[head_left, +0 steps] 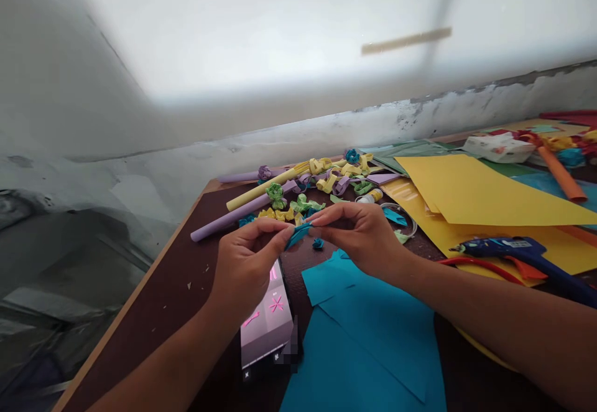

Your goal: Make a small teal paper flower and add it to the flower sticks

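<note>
From the head view, a person's left hand [243, 264] and right hand [368, 236] pinch closed on opposite ends of a folded blue paper piece [298, 235] above the desk [170, 318], seemingly to steady it; a lit smartphone [268, 331] lies below, likely for easy viewing.

Pink asterisk-like sign [276, 304] on the phone screen [267, 337], illegible pale label [517, 243] on the blue glue gun [499, 249].

The left hand [242, 266] and right hand [368, 238] pinch a small folded blue paper piece [298, 235] between their fingertips above a dark brown tabletop [163, 300]. Nearer lies a lit black smartphone [268, 331], left of flat blue paper sheets [368, 350]. Far left rests a smooth purple paper tube [233, 218]; at right, a dark blue glue gun [504, 248] overlaps yellow paper sheets [499, 194].
</note>
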`<state>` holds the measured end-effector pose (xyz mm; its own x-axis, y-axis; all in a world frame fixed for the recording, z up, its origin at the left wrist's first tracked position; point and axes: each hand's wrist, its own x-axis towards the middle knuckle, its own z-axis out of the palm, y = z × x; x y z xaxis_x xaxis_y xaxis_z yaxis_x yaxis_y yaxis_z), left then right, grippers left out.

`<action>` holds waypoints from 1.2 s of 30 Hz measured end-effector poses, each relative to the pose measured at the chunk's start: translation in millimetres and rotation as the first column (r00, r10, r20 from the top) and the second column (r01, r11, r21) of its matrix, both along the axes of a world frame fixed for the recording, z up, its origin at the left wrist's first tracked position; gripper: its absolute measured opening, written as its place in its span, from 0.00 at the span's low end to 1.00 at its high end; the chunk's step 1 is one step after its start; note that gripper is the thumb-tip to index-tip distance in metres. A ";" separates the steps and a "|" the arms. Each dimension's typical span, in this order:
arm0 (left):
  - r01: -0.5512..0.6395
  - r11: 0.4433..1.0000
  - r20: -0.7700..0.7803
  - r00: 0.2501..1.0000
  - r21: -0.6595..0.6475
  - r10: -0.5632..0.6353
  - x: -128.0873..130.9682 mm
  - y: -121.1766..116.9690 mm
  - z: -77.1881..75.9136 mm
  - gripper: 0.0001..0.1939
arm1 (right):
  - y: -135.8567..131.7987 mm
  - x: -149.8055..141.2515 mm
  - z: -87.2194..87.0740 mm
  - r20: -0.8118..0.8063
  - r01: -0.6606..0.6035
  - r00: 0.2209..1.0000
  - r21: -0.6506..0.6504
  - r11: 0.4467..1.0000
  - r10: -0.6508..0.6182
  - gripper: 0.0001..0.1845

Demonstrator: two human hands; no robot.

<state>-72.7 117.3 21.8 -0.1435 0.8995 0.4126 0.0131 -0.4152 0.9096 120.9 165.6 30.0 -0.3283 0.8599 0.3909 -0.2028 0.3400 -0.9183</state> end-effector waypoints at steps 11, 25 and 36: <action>0.042 0.997 -0.021 0.999 0.067 -0.040 0.5 0.3 1.6 0.08 | -0.9 1.4 -0.1 0.014 0.018 1.000 0.057 0.998 -0.019 0.12; 0.157 0.984 0.024 0.987 0.090 -0.160 -5.5 -1.0 6.9 0.08 | -6.6 7.2 3.5 0.034 0.023 0.999 0.274 0.962 -0.033 0.03; 0.101 0.991 -0.461 0.878 -0.082 -0.128 -10.3 -10.7 37.6 0.08 | -4.1 6.2 -4.8 0.110 -0.010 0.994 0.277 0.961 -0.021 0.06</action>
<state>-83.0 106.6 59.5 0.1580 0.9206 0.3572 0.3945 -0.3904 0.8319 127.1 161.4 25.2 -0.3787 0.7253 0.5749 -0.1023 0.5846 -0.8049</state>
